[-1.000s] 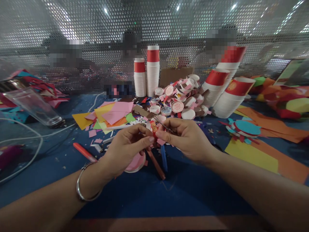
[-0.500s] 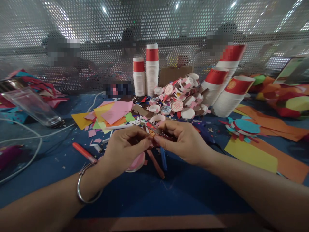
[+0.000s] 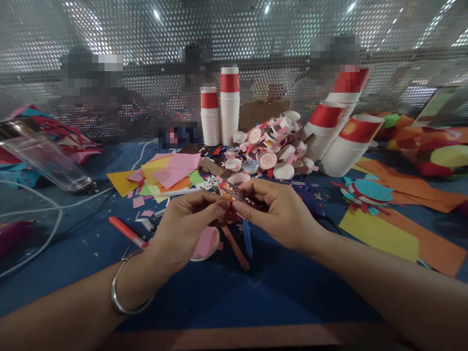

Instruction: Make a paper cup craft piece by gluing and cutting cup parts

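So the little red piece with gold print [image 3: 226, 191] sits right at the fingertips, basically in the gap where the two hands meet. The left hand [image 3: 183, 228] has its thumb and index finger pinched together on the near-left edge of it. The right hand [image 3: 287, 214] has its fingers curled closed around a slim dark metal tool [image 3: 238, 195], scissors by the look of it, with the blade poking out past the thumb and crossing the red piece; the handles are hidden in the grip, so can't tell if the blades are apart. Just below the fingertips there's a brown stick [image 3: 236, 248] and a blue stick [image 3: 248, 239], and partly under the left hand, a white-rimmed pink disc [image 3: 206, 243]. A red marker [image 3: 127, 232] lies left of the left fingers. Beyond the fingertips there's a heap of cut cup bottoms [image 3: 268, 160], pink paper [image 3: 179, 168] off to their left, and tall cup stacks [image 3: 229, 119] further back.
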The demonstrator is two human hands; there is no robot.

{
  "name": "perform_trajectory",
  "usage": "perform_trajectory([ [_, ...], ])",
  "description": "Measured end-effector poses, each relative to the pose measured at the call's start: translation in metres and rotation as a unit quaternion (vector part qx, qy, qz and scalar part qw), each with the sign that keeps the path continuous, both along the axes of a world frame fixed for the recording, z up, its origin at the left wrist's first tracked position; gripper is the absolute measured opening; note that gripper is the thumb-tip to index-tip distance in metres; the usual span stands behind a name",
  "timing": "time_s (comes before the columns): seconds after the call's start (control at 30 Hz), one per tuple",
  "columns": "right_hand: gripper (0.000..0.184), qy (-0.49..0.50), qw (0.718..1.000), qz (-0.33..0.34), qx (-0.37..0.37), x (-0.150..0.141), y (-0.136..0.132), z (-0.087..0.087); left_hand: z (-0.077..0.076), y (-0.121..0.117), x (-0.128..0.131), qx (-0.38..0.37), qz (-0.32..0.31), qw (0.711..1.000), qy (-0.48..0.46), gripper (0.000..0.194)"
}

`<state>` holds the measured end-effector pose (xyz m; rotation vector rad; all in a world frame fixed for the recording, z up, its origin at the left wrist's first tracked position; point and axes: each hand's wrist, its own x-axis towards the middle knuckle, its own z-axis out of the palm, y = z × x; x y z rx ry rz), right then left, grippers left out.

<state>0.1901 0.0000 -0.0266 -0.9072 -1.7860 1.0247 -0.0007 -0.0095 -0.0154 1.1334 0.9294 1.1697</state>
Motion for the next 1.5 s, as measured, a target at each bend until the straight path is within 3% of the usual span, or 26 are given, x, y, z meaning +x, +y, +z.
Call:
perform_trajectory([
  [0.17, 0.029, -0.007, 1.0, -0.018, -0.009, 0.002, -0.001, 0.0, 0.0, 0.006, -0.003, -0.03, 0.027, 0.994, -0.097, 0.012],
  [0.5, 0.039, -0.072, 0.996, -0.042, 0.032, 0.0, -0.003, -0.002, -0.003, 0.003, 0.001, -0.052, 0.041, 0.984, -0.166, 0.015],
  [0.97, 0.036, -0.107, 0.992, -0.054, 0.033, -0.001, -0.004, 0.003, 0.0, -0.003, 0.006, -0.089, 0.036, 0.975, -0.2, 0.019],
  [1.3, 0.036, -0.116, 0.99, -0.057, 0.047, -0.002, -0.005, 0.001, -0.002, -0.003, 0.006, -0.11, 0.061, 0.969, -0.214, 0.009],
  [1.5, 0.037, -0.114, 0.991, -0.058, 0.051, -0.001, -0.004, 0.002, -0.001, -0.005, 0.008, -0.106, 0.038, 0.97, -0.215, 0.01],
])
